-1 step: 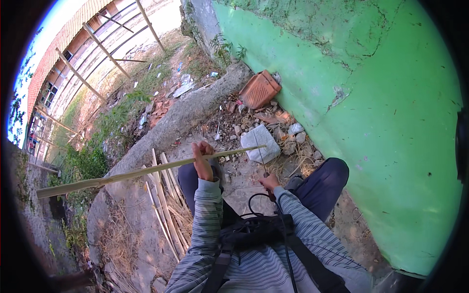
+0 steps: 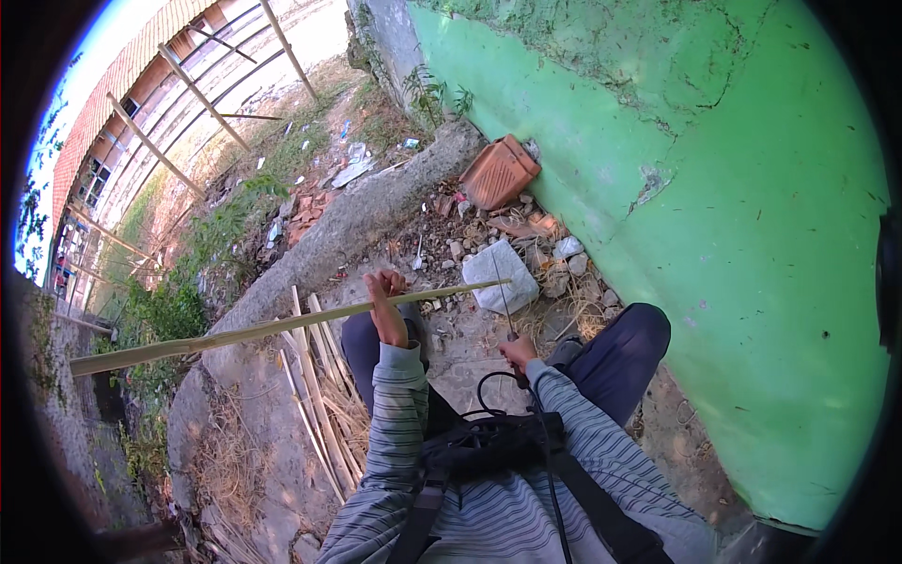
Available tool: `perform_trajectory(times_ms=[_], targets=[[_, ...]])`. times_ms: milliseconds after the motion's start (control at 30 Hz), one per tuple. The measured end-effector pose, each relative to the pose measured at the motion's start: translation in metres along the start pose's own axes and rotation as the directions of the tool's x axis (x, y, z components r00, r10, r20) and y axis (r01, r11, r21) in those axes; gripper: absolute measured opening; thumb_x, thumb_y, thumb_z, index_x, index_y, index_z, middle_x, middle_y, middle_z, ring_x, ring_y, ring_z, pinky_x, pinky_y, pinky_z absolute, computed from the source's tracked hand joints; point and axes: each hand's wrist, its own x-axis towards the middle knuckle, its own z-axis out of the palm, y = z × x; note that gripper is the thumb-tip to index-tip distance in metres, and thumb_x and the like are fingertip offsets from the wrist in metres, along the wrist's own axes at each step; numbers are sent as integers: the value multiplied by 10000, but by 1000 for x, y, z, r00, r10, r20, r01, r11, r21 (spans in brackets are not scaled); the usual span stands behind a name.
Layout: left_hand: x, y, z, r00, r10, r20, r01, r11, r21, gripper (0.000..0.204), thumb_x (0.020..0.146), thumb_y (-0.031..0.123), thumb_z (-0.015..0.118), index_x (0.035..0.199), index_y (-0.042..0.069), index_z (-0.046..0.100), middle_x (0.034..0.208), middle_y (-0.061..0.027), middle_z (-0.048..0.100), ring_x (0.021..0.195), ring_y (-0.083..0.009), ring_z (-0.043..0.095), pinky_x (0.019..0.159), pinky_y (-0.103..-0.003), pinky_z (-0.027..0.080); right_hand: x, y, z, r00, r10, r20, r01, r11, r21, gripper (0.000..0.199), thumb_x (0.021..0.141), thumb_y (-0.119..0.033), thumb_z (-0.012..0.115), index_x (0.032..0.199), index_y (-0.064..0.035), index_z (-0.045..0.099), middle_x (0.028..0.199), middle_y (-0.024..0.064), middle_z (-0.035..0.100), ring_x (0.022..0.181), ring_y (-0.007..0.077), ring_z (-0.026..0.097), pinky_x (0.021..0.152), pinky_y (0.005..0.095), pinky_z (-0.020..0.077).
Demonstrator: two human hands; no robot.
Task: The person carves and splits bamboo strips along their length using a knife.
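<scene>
My left hand [image 2: 387,308] is closed around a long pale strip of split bamboo [image 2: 235,340]. The strip runs from the far left across to a white stone block [image 2: 501,266], and its thin end lies over the block. In my right hand [image 2: 518,352] is the handle of a knife [image 2: 505,305] with a long, narrow blade pointing away from me. Near the strip's thin end the blade crosses it above the block; whether they touch, I cannot tell.
More bamboo strips [image 2: 324,395] lie beside my left leg. A green wall [image 2: 733,235] rises on the right, with an orange clay tile [image 2: 501,173] leaning at its foot. Rubble [image 2: 556,280] surrounds the block. A low concrete ridge [image 2: 348,221] curves along the left.
The bamboo strip has turned slightly about its length in my left hand. Otherwise both hands and the knife stay almost in place.
</scene>
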Motion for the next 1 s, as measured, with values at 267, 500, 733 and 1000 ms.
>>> perform_trajectory(times_ms=[267,500,733,1000], targets=[[-6,25,-24,935,-290,-203,300,954,23,484,986,635,438,950,162,532,974,-31,639,1012,-198,613,857,-395,454,-55,-45,22,984,-180,-11,180,975,131,352,862,-256,728,636,-73,530,533,8,519,395,107,478,376,293,364],[-14,31,-18,975,-197,99,206,974,-93,263,851,74,445,1105,130,484,1164,-92,616,1179,-234,581,948,-482,471,-70,-57,30,892,-420,165,408,907,101,538,909,-530,615,729,-24,596,546,28,533,509,138,555,499,324,403],[-12,19,-26,991,-114,74,126,972,-200,361,749,-25,412,1088,83,476,1061,-103,578,1111,-242,572,978,-463,465,-82,-59,33,846,-414,337,367,910,195,612,966,-619,504,827,-32,609,575,10,523,484,98,532,440,284,406],[-10,16,-20,998,30,58,-13,963,-269,445,656,-113,392,1065,42,480,977,-75,497,879,-164,492,786,-301,415,-88,-65,28,866,-355,353,257,920,296,606,993,-631,462,800,-65,557,569,-22,460,437,63,462,394,232,359]])
